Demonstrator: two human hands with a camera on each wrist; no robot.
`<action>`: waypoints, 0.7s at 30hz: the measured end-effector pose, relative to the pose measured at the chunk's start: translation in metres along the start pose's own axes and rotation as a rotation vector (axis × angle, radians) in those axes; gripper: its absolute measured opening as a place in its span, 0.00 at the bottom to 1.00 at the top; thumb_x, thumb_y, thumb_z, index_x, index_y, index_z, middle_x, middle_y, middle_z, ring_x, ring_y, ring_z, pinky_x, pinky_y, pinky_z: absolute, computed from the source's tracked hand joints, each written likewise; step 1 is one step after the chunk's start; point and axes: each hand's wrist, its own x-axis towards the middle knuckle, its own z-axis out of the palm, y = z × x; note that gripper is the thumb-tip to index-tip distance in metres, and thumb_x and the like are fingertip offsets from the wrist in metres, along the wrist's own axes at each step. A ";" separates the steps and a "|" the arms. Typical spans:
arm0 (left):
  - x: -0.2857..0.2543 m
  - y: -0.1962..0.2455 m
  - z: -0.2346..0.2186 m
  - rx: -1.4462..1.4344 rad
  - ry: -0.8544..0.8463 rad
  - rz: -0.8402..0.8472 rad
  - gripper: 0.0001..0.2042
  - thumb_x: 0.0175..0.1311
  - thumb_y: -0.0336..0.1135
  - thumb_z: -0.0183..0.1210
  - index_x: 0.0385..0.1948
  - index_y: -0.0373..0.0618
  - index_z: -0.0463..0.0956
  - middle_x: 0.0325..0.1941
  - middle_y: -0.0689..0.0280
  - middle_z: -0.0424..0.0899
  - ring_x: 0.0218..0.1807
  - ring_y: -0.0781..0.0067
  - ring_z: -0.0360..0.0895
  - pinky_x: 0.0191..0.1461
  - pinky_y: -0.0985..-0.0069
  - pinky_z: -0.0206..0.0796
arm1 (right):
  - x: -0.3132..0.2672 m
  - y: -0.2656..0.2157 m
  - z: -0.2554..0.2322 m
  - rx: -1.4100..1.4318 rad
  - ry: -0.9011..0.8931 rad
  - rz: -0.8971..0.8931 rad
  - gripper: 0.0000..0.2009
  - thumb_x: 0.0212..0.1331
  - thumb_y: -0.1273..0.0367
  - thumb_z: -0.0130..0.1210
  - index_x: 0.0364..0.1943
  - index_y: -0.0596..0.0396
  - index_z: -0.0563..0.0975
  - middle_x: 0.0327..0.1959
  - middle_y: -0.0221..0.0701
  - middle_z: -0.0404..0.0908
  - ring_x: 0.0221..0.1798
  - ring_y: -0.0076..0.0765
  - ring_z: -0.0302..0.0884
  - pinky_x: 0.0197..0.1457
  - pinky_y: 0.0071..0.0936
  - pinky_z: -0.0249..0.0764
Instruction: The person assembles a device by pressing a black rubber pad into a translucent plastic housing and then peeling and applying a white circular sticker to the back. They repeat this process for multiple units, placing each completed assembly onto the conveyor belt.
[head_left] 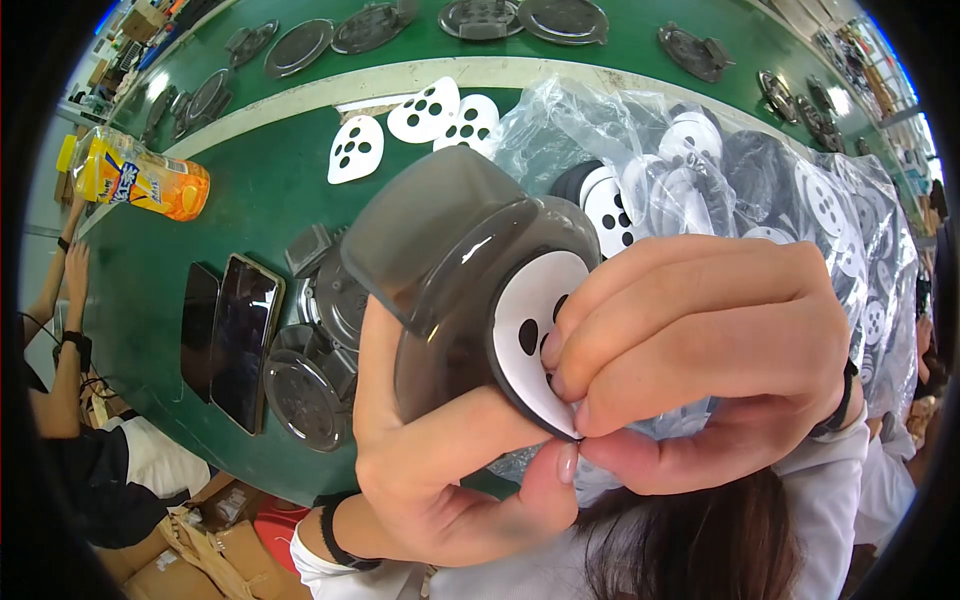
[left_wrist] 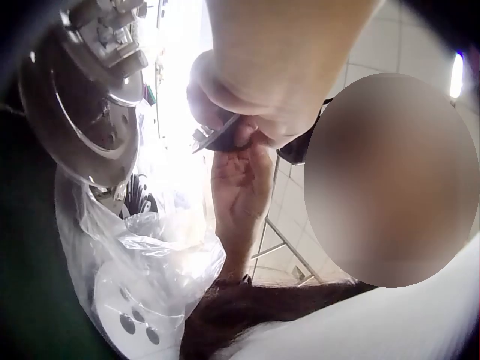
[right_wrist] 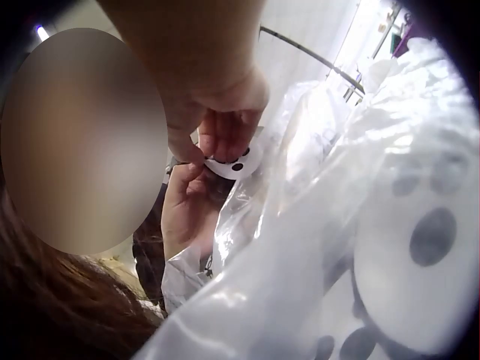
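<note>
The left hand (head_left: 430, 460) is curled around a translucent grey plastic piece with a broad, rounded cap (head_left: 430, 235), its thumb at the lower tip of a white teardrop-shaped pad with black spots and a dark rim (head_left: 515, 300). The right hand (head_left: 700, 350) pinches that pad at the same tip, its other fingers bent over the spotted face. The pad lies against the right side of the grey piece, and both are held up in front of the green counter (head_left: 270, 190).

Room on the right is tight: a crumpled clear plastic bag (head_left: 545, 115) full of similar pads spreads behind the right hand and, in the right wrist view, bulges close to that forearm. On the left, two black smartphones (head_left: 247, 340) lie side by side, with more grey plastic pieces (head_left: 305, 400) between them and the left hand. Green surface shows from the phones up to three loose white pads (head_left: 350, 160), which lie near a pale strip (head_left: 280, 108) edging the counter. An orange-labelled drink bottle (head_left: 145, 180) lies on its side near the left edge, well apart from the hands. Beyond the strip, further grey discs (head_left: 300, 48) are spaced along another green surface.
</note>
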 end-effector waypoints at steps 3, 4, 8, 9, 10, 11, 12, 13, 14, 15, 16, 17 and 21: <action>0.001 -0.001 0.001 0.078 -0.027 0.050 0.07 0.43 0.24 0.52 0.25 0.34 0.74 0.33 0.54 0.77 0.38 0.63 0.72 0.47 0.72 0.60 | -0.002 0.001 0.004 0.013 0.052 -0.007 0.07 0.32 0.79 0.59 0.22 0.60 0.77 0.23 0.36 0.78 0.27 0.39 0.76 0.31 0.27 0.75; 0.001 -0.002 0.000 0.103 -0.036 0.067 0.07 0.43 0.24 0.52 0.26 0.34 0.74 0.33 0.53 0.77 0.39 0.63 0.73 0.48 0.71 0.60 | -0.001 0.000 0.003 0.013 0.053 -0.004 0.07 0.32 0.79 0.59 0.22 0.60 0.77 0.23 0.36 0.78 0.27 0.39 0.76 0.31 0.27 0.75; 0.000 -0.003 0.001 0.173 -0.041 0.102 0.08 0.43 0.24 0.51 0.27 0.34 0.74 0.35 0.52 0.77 0.40 0.61 0.73 0.49 0.70 0.60 | 0.000 -0.003 0.002 0.064 -0.007 0.126 0.07 0.31 0.80 0.58 0.22 0.60 0.77 0.24 0.36 0.77 0.27 0.39 0.76 0.30 0.27 0.74; 0.000 -0.003 0.001 0.194 -0.027 0.106 0.08 0.42 0.24 0.51 0.26 0.34 0.74 0.36 0.51 0.77 0.41 0.60 0.73 0.50 0.70 0.60 | 0.000 -0.002 0.002 0.062 0.000 0.133 0.07 0.31 0.80 0.58 0.21 0.60 0.77 0.24 0.36 0.77 0.27 0.39 0.76 0.30 0.27 0.74; -0.001 -0.005 0.002 0.194 -0.028 0.104 0.08 0.42 0.24 0.51 0.26 0.34 0.74 0.36 0.51 0.77 0.41 0.60 0.73 0.50 0.70 0.60 | 0.000 -0.003 0.002 0.063 0.000 0.134 0.07 0.31 0.80 0.58 0.21 0.60 0.77 0.24 0.36 0.77 0.27 0.39 0.76 0.30 0.27 0.74; -0.001 -0.010 0.004 0.168 -0.008 0.133 0.09 0.40 0.24 0.50 0.26 0.34 0.74 0.37 0.51 0.77 0.41 0.60 0.73 0.51 0.71 0.60 | 0.000 -0.003 0.002 0.038 -0.006 0.142 0.07 0.31 0.80 0.57 0.21 0.60 0.77 0.24 0.37 0.77 0.26 0.39 0.76 0.30 0.27 0.74; -0.002 -0.012 0.004 0.143 0.011 0.160 0.10 0.39 0.23 0.49 0.26 0.34 0.74 0.38 0.50 0.76 0.42 0.60 0.73 0.51 0.71 0.59 | 0.000 -0.004 0.002 0.014 -0.011 0.151 0.06 0.32 0.80 0.57 0.20 0.60 0.76 0.24 0.37 0.76 0.26 0.39 0.75 0.29 0.27 0.73; -0.002 -0.012 0.004 0.143 0.011 0.159 0.10 0.39 0.23 0.49 0.26 0.34 0.74 0.38 0.50 0.76 0.42 0.60 0.73 0.51 0.71 0.59 | -0.001 -0.004 0.003 0.015 -0.011 0.151 0.06 0.32 0.80 0.57 0.20 0.60 0.76 0.24 0.37 0.76 0.26 0.39 0.75 0.29 0.27 0.73; -0.002 -0.011 0.005 0.165 0.005 0.155 0.11 0.38 0.24 0.49 0.26 0.34 0.74 0.39 0.50 0.77 0.43 0.60 0.73 0.52 0.71 0.59 | -0.002 -0.004 0.003 -0.001 -0.005 0.147 0.05 0.33 0.79 0.56 0.20 0.60 0.76 0.23 0.37 0.76 0.26 0.39 0.75 0.29 0.27 0.73; -0.002 -0.010 0.005 0.186 -0.002 0.152 0.11 0.37 0.24 0.48 0.26 0.34 0.74 0.39 0.50 0.77 0.43 0.60 0.73 0.53 0.71 0.59 | -0.002 -0.004 0.004 -0.020 0.002 0.143 0.04 0.34 0.79 0.56 0.19 0.61 0.75 0.23 0.37 0.76 0.26 0.38 0.75 0.29 0.27 0.73; -0.002 -0.009 0.005 0.186 -0.004 0.154 0.11 0.37 0.24 0.48 0.26 0.34 0.74 0.39 0.50 0.77 0.43 0.60 0.73 0.53 0.71 0.59 | -0.002 -0.002 0.005 -0.021 0.004 0.143 0.04 0.34 0.79 0.56 0.19 0.61 0.75 0.23 0.37 0.76 0.26 0.38 0.75 0.29 0.27 0.73; -0.001 -0.008 0.005 0.228 -0.004 0.149 0.10 0.37 0.25 0.50 0.25 0.36 0.75 0.41 0.49 0.75 0.44 0.57 0.72 0.52 0.69 0.60 | -0.004 0.001 0.008 -0.037 0.023 0.080 0.03 0.36 0.78 0.56 0.19 0.61 0.75 0.23 0.37 0.76 0.25 0.39 0.75 0.28 0.26 0.73; 0.001 -0.005 0.005 0.403 0.000 0.135 0.08 0.39 0.32 0.60 0.23 0.42 0.80 0.47 0.43 0.68 0.48 0.46 0.69 0.52 0.61 0.62 | -0.001 0.005 0.004 -0.161 -0.056 -0.073 0.02 0.40 0.76 0.55 0.20 0.61 0.75 0.23 0.37 0.75 0.24 0.39 0.75 0.26 0.26 0.73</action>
